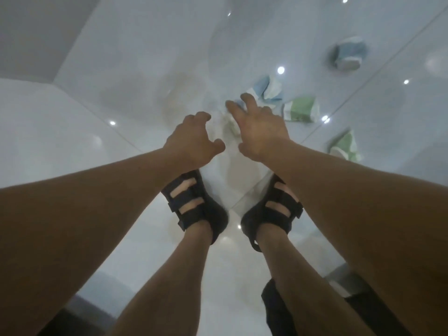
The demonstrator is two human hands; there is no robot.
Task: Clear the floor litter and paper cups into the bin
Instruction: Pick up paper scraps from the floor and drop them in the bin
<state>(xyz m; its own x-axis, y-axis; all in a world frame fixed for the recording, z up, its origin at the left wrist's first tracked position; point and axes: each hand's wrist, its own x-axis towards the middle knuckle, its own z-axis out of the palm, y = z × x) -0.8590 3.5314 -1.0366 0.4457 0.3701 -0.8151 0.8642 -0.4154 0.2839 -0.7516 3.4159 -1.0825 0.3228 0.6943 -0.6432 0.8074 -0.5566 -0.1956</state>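
Observation:
Several crushed paper cups lie on the glossy white tile floor ahead of my feet: a blue and white cup (266,89), a green cup (301,109), another green cup (345,146) to the right, and a blue cup (349,54) farther off. A pale crumpled piece (229,124) lies between my hands, blurred. My right hand (258,127) reaches down over it with fingers spread, fingertips near the blue and white cup. My left hand (191,139) hovers just left of the pale piece, fingers loosely curled, holding nothing. No bin shows.
My two feet in black strapped sandals (196,204) stand just below the hands. A grey wall (31,32) fills the upper left corner. Dark tile joints cross the floor, and ceiling lights glare off it.

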